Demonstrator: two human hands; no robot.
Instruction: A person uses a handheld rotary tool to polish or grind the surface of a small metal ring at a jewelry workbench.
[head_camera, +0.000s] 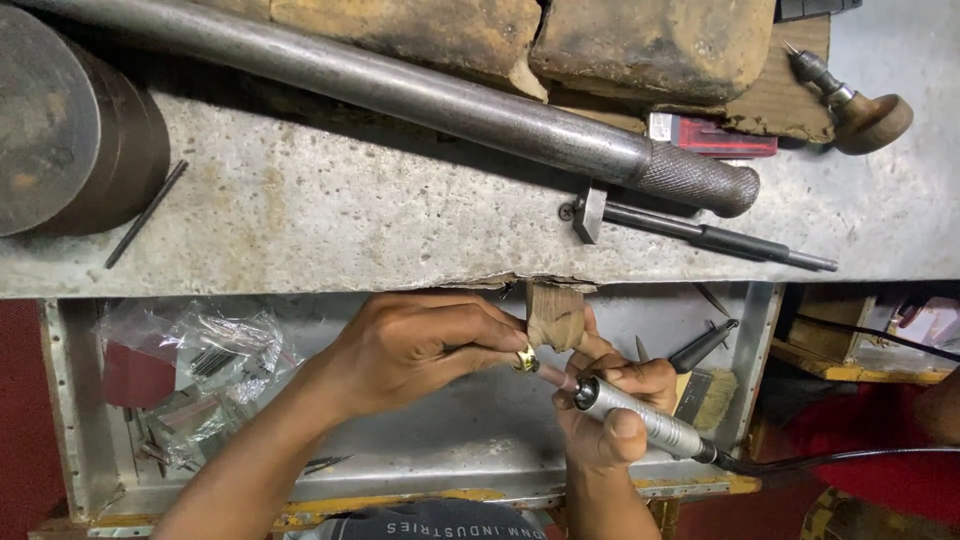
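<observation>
The left hand (415, 345) pinches a gold ring (526, 359) against the wooden peg (553, 315) for steadiness; the right hand (610, 405) has its fingers clamped on a rotary tool (640, 415).

The left hand (420, 345) pinches a small gold ring (527, 359) against a wooden bench peg (555, 315) jutting from the worn metal bench (330, 220). The right hand (612, 405) grips a silver rotary handpiece (640, 415), its tip touching the ring. A long steel bar (420, 95) lies across the bench above, and an open tray (450, 440) sits beneath the hands.
</observation>
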